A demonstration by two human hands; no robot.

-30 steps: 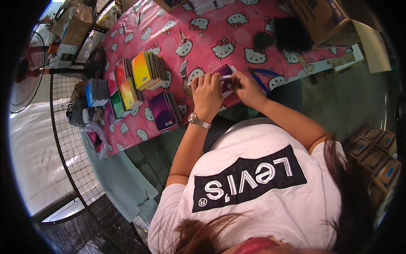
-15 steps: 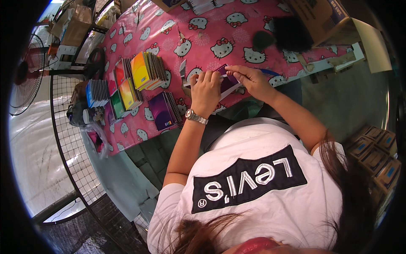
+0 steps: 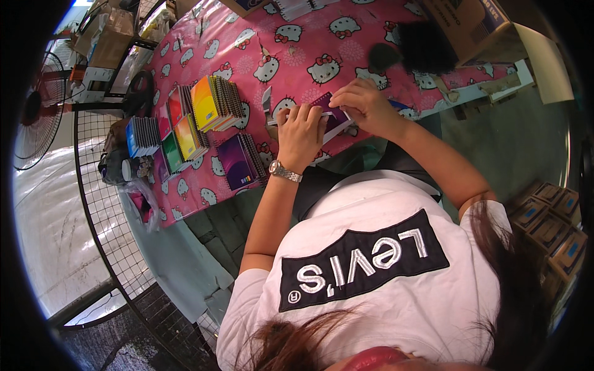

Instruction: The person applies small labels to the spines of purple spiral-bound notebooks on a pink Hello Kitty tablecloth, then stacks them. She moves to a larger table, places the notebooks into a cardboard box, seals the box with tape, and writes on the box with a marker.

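A small purple spiral notebook (image 3: 339, 119) with white pages lies at the table's near edge between my hands. My left hand (image 3: 301, 131), with a silver watch at the wrist, is closed over its left side, fingers curled on a white edge. My right hand (image 3: 368, 110) is at its upper right corner, thumb and forefinger pinched near the row of binding holes. Whatever is between those fingertips is too small to make out. To the left of my left hand lies a stack of purple spiral notebooks (image 3: 236, 164).
Further left stand stacks of yellow (image 3: 207, 105), red (image 3: 177, 106), green (image 3: 171, 151) and blue notebooks (image 3: 142, 136). A pink patterned cloth (image 3: 291, 59) covers the table. A cardboard box (image 3: 473, 31) and a black furry-looking item (image 3: 427, 48) are at the far right. A fan (image 3: 38, 111) stands left.
My right hand has shifted slightly up and its fingers are more bent, with the wrist raised. My left hand stays on the purple notebook, almost unmoved.
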